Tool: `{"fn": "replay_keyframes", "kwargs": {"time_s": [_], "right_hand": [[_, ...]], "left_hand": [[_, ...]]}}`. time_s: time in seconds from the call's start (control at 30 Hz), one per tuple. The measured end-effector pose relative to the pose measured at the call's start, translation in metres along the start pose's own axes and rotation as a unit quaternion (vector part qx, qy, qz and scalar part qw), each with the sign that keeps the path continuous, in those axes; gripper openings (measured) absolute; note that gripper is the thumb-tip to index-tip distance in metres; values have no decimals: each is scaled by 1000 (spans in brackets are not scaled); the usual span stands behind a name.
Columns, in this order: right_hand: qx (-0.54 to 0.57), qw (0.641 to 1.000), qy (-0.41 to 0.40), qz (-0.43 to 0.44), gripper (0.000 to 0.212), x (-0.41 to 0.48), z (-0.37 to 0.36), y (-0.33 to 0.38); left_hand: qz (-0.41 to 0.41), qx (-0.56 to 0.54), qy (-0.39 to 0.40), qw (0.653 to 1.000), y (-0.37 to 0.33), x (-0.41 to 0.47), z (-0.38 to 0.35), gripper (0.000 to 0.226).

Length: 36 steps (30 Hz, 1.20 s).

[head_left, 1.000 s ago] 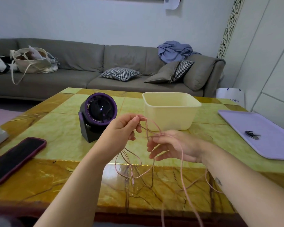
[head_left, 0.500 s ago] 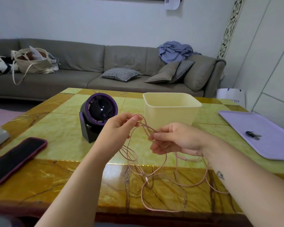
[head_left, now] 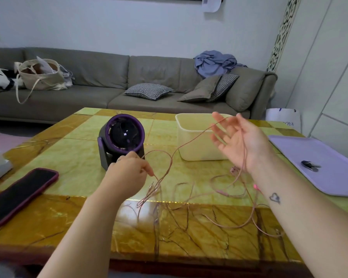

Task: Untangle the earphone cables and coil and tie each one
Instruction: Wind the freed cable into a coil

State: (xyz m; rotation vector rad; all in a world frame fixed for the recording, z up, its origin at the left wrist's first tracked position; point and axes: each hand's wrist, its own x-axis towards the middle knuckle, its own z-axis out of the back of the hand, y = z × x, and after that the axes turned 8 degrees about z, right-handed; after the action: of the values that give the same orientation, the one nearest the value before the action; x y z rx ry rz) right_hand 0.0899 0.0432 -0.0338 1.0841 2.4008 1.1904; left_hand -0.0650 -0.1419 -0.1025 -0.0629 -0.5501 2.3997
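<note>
Earphone cable has been drawn out between left hand, pinching it low, and raised right hand, fingers spread, both previously held close together; untangling judged underway.

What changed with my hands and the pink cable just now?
The left hand dropped lower, still pinching the thin pink earphone cable. The right hand swung right, rose and opened; cable drapes over it. The purple round fan, cream plastic tub and dark phone stayed put.
</note>
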Motion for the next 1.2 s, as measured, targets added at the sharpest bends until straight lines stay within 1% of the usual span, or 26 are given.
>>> {"fn": "replay_keyframes", "kwargs": {"time_s": [0.07, 0.1, 0.13, 0.17, 0.2, 0.23, 0.27, 0.3, 0.37, 0.4, 0.43, 0.47, 0.5, 0.53, 0.57, 0.63, 0.67, 0.7, 0.73, 0.8, 0.87, 0.97, 1.03, 1.1, 1.13, 1.2], "right_hand": [[55, 998, -7, 27, 43, 4, -1, 3], [48, 998, -8, 40, 42, 5, 0, 4], [0, 998, -6, 59, 40, 7, 2, 4], [-120, 988, 7, 93, 38, 7, 4, 4], [-305, 942, 34, 138, 35, 6, 8, 3], [-491, 850, 72, 179, 32, 4, 12, 1], [-631, 742, 118, 193, 29, 2, 16, -3], [-727, 646, 164, 164, 27, -1, 20, -6], [-841, 486, 225, 79, 34, -7, 29, -13], [-871, 430, 232, 50, 39, -7, 33, -16], [-885, 406, 225, 35, 42, -6, 38, -19], [-886, 411, 213, 34, 42, -5, 41, -20], [-872, 451, 190, 36, 41, -4, 42, -20], [-839, 519, 159, 43, 41, -2, 43, -21], [-782, 610, 122, 39, 42, 1, 43, -21], [-567, 823, 31, 21, 45, 8, 42, -20], [-436, 900, -13, 11, 45, 11, 41, -17], [-320, 946, -47, 3, 43, 13, 39, -12], [-224, 972, -68, -4, 41, 15, 36, -7], [-87, 993, -76, -10, 37, 14, 27, 1], [-6, 997, -70, 5, 37, 15, 21, 4], [23, 998, -53, 37, 37, 15, 15, 3], [-65, 997, -23, 40, 39, 14, 14, 0], [-209, 977, 5, 46, 41, 15, 16, -4], [-300, 952, 16, 62, 42, 15, 19, -6], [-471, 876, 37, 101, 43, 13, 25, -6]], "left_hand": [[39, 12, 5, 999, 8, 4, -7, 36], [61, 1, -2, 998, 11, 6, -9, 36], [84, -15, -11, 996, 14, 7, -11, 36], [106, -34, -20, 994, 16, 9, -12, 37], [126, -63, -31, 990, 18, 11, -11, 39], [144, -101, -40, 984, 18, 12, -10, 41], [156, -147, -51, 975, 18, 13, -9, 42], [160, -192, -61, 966, 18, 14, -7, 42], [172, -267, -65, 946, 16, 13, -4, 39], [183, -298, -58, 935, 16, 13, -3, 37], [195, -320, -49, 926, 16, 13, -2, 36], [204, -331, -42, 920, 17, 13, -2, 34], [212, -336, -37, 917, 17, 13, -2, 33], [219, -339, -38, 914, 18, 13, -2, 33], [229, -343, -35, 910, 19, 14, -2, 34], [242, -343, -30, 907, 22, 13, -1, 29], [245, -332, -27, 911, 24, 12, -1, 18], [249, -326, -17, 912, 26, 12, -3, 17], [252, -320, -8, 913, 26, 11, -3, 20], [267, -301, 7, 915, 27, 11, -6, 18], [291, -278, 12, 915, 29, 12, -8, 32], [277, -246, 35, 928, 34, 12, -10, 31], [248, -271, 45, 929, 35, 11, -7, 31], [202, -352, 58, 912, 32, 8, 0, 31], [172, -398, 66, 899, 30, 6, 5, 30], [122, -484, 76, 863, 27, 2, 16, 33]]}}
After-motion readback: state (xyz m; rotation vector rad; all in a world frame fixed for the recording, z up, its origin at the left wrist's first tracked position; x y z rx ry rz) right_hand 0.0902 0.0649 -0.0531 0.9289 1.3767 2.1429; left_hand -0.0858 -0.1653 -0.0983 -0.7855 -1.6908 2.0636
